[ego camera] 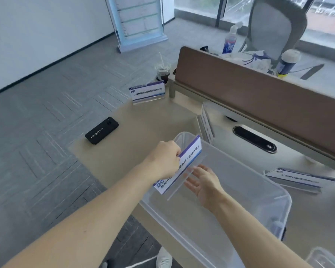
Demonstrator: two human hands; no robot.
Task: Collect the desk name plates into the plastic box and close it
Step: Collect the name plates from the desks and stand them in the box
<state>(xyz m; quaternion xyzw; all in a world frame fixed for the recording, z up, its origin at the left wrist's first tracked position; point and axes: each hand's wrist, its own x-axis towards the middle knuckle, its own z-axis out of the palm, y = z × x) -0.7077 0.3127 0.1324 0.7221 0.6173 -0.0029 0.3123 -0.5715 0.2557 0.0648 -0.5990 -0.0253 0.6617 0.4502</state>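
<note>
A clear acrylic desk name plate (180, 165), its white card edged in blue and printed with dark characters, was held tilted over the near-left corner of the clear plastic box (259, 192). The left hand (163, 161) gripped it from the left side, fingers curled closed around the card's upper edge with the knuckles toward the camera. The right hand (203, 182) was inside the box just beside the plate, palm up and fingers spread wide; its fingertips met the plate's transparent base, supporting rather than clasping it.

The box sat open on the beige desk (143, 120), and its interior looked bare beneath the hands. Against its far-left wall several more plates (207, 122) stood stacked on edge, outside the box. Another name plate (300, 178) lay flat on the desk to the right of the box, and a third (147, 91) stood upright at the far-left desk corner. Behind that one was a plastic cup (162, 71) of dark drink with a straw. A black phone (102, 130) lay near the left desk edge, well apart from the box. A brown partition (259, 89) ran along the desk's back, with a grey mesh chair (277, 26) beyond it.
</note>
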